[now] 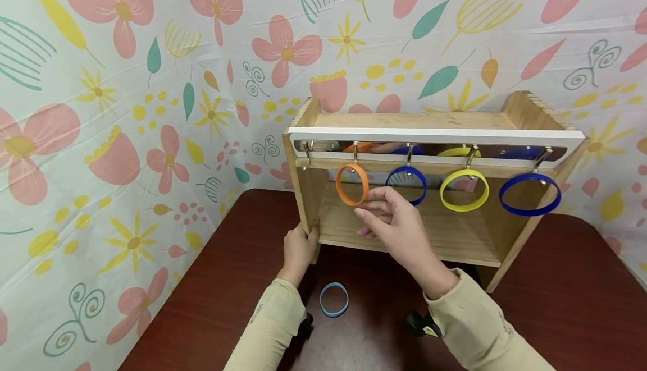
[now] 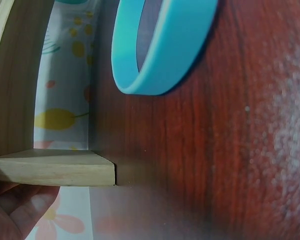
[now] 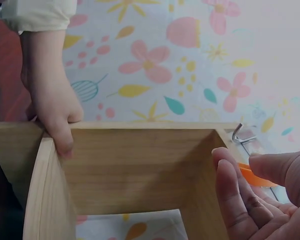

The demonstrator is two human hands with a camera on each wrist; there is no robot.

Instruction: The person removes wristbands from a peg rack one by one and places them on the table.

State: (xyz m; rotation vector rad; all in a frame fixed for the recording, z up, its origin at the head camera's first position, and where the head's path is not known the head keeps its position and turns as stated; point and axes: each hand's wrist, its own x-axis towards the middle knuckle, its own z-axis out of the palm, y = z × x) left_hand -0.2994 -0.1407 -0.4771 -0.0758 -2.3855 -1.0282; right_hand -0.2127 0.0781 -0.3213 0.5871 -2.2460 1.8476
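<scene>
A floral cloth (image 1: 133, 17) hangs behind a dark red table (image 1: 222, 281). There stands a wooden shelf (image 1: 445, 233), its left side panel (image 1: 303, 191) gripped by the left hand (image 1: 299, 247). The right hand (image 1: 396, 222) holds thumb and fingers loosely parted beside the orange band (image 1: 338, 187), which hangs from a hook (image 1: 355, 151); contact is unclear. A light-blue band (image 2: 182, 45) lies below.

An orange silicone wristband (image 1: 365, 183), a smooth closed loop, hangs at the second metal hook (image 1: 355, 153) from the left in the head view. The pale wooden shelf (image 1: 455, 236), open-fronted with a white upper strip (image 1: 434, 135), stands on the counter (image 1: 227, 281).
</scene>
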